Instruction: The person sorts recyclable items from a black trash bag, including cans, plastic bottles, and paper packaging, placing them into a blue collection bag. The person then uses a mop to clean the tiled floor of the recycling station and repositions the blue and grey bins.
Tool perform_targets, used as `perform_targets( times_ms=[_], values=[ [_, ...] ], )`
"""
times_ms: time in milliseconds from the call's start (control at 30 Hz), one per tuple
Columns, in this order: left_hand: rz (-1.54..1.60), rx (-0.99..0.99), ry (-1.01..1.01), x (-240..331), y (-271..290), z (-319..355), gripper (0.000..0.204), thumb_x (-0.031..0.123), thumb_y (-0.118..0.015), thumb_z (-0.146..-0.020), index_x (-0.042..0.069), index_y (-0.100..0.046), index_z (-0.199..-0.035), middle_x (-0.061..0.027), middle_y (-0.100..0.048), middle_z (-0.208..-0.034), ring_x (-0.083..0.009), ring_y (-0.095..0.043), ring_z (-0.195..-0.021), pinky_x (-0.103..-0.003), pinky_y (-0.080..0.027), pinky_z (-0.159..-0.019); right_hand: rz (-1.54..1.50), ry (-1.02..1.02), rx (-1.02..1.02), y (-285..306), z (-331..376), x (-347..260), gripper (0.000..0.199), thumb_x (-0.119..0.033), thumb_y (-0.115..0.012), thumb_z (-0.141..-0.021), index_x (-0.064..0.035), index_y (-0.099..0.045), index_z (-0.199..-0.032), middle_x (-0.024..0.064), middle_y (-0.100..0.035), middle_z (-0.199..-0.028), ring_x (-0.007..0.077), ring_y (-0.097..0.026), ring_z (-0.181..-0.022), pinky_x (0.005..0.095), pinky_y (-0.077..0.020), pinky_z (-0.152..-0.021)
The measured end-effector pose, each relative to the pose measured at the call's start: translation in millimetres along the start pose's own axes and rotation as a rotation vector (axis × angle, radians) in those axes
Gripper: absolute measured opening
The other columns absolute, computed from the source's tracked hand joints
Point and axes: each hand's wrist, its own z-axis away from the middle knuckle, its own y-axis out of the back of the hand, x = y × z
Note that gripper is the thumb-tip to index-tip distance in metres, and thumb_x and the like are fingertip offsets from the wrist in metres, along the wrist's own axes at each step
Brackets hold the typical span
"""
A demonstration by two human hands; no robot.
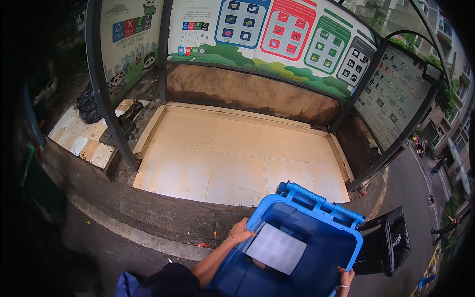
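1. One blue wheeled bin [297, 247] is sitting at the bottom centre of the view, against the kerb [148, 218], lid side up, with a pale blurred label patch on it.
2. Left hand [241, 231] is gripping the bin's left rim; fingers curled over the edge, closed on it. Forearm is coming up from the lower edge, bent at the elbow, with a thin band on the wrist.
3. Right hand [345, 277] is gripping the bin's lower right corner; fingers wrapped on the rim, partly cut off by the frame edge. Band on this wrist too.
4. Beyond the left fingers: the bin's ribbed handle bar [316, 200], one, at the far rim.
5. Just right of the right fingers: one black bin [391, 240] with a black liner, standing on the road.
6. Further ahead of both hands: one tiled platform [237, 158] inside a shelter, poster panels [277, 34] running along the back and side walls.
7. Far left of the left fingers: one black rubbish bag [89, 106] lying on the tiles outside the shelter.
8. Far right: a few people on the street, too small to count.
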Motion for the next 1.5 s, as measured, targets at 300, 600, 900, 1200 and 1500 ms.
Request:
perform_targets(
  times_ms=[300, 600, 900, 1200, 1500],
  values=[
    [0.085, 0.351, -0.128, 78.6, 163.1, -51.2, 0.046, 0.016, -0.070, -0.064, 0.002, -0.054, -0.104, -0.0129, -0.065, -0.083, -0.0243, -0.064, -0.077, -0.033, -0.049, -0.072, -0.197, 0.102, -0.293, -211.0, -65.1, -143.5, 0.022, -0.005, -0.066, -0.071, 0.0004, -0.063, -0.091, 0.0053, -0.064, -0.077, 0.0150, -0.058, -0.064, 0.0272, -0.0478, -0.061],
    [0.225, 0.629, -0.019, 72.0, 297.1, -194.2, 0.041, 0.007, -0.070, -0.061, 0.000, -0.055, -0.098, -0.0127, -0.066, -0.083, -0.0225, -0.064, -0.078, -0.033, -0.050, -0.072, -0.199, 0.094, -0.672, -492.3, -159.0, -284.7, 0.027, -0.006, -0.064, -0.071, 0.0019, -0.061, -0.096, 0.0100, -0.065, -0.080, 0.0182, -0.061, -0.065, 0.0304, -0.0501, -0.059],
    [-0.247, 0.753, 0.342, 69.5, 452.8, -371.2, 0.054, 0.027, -0.071, -0.062, -0.004, -0.055, -0.104, -0.0241, -0.065, -0.089, -0.0346, -0.065, -0.085, -0.039, -0.050, -0.076, 0.017, 0.144, -0.746, -717.7, -212.0, -358.1, 0.029, -0.010, -0.069, -0.069, 0.0004, -0.062, -0.095, 0.0126, -0.067, -0.086, 0.0202, -0.064, -0.080, 0.0304, -0.0507, -0.074],
    [-0.345, 0.696, 0.364, 102.3, 461.2, -486.2, 0.056, 0.034, -0.076, -0.067, -0.003, -0.055, -0.102, -0.0224, -0.066, -0.090, -0.0340, -0.065, -0.087, -0.039, -0.050, -0.079, 0.315, 0.453, -0.560, -837.0, -314.6, -397.4, 0.032, -0.020, -0.068, -0.074, 0.0030, -0.058, -0.094, 0.0226, -0.065, -0.087, 0.0365, -0.064, -0.080, 0.0399, -0.0500, -0.075],
    [-0.382, 0.692, 0.436, 114.8, 469.8, -498.3, 0.052, 0.035, -0.074, -0.067, -0.003, -0.060, -0.100, -0.0246, -0.064, -0.098, -0.0358, -0.062, -0.095, -0.040, -0.049, -0.082, 0.187, 0.455, -0.630, -853.1, -326.1, -397.8, 0.025, -0.011, -0.067, -0.076, 0.0032, -0.057, -0.094, 0.0170, -0.065, -0.085, 0.0262, -0.063, -0.076, 0.0365, -0.0498, -0.073]
  ],
)
